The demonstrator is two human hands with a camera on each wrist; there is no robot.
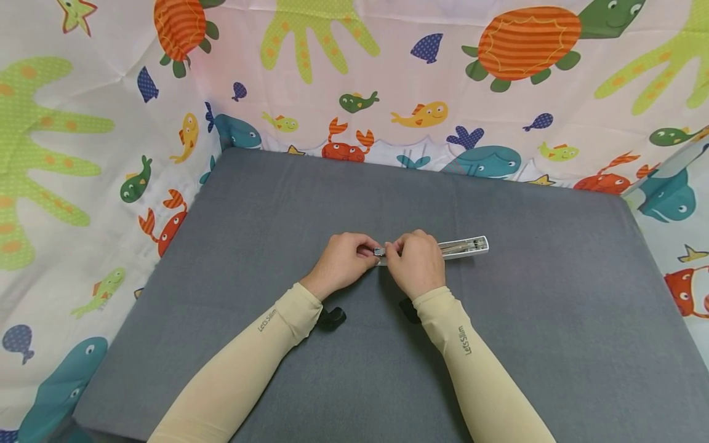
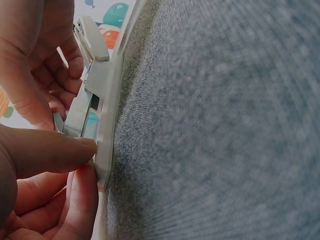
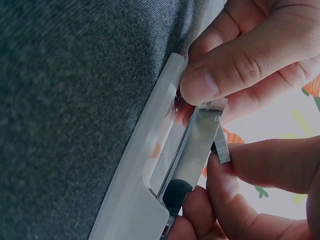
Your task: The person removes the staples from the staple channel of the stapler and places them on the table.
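A white stapler [image 1: 466, 247] lies swung open on the grey surface, its long top arm reaching out to the right. Thumb and fingers of my left hand [image 1: 342, 261] pinch the stapler's front end, at the tip of the metal magazine [image 3: 192, 142]. Between the thumb and forefinger of my right hand [image 1: 416, 261] is a short strip of staples [image 3: 222, 145], tilted against the magazine's edge. Other right fingers touch the magazine's side in the right wrist view. The white base [image 2: 106, 120] runs below the magazine in the left wrist view. The right hand covers the stapler's middle in the head view.
A grey cloth-covered table [image 1: 532, 307] spreads around both hands. Behind and at the sides hangs a white curtain [image 1: 310, 98] printed with sea animals. Dark wrist devices [image 1: 332, 319] sit beneath the sleeves.
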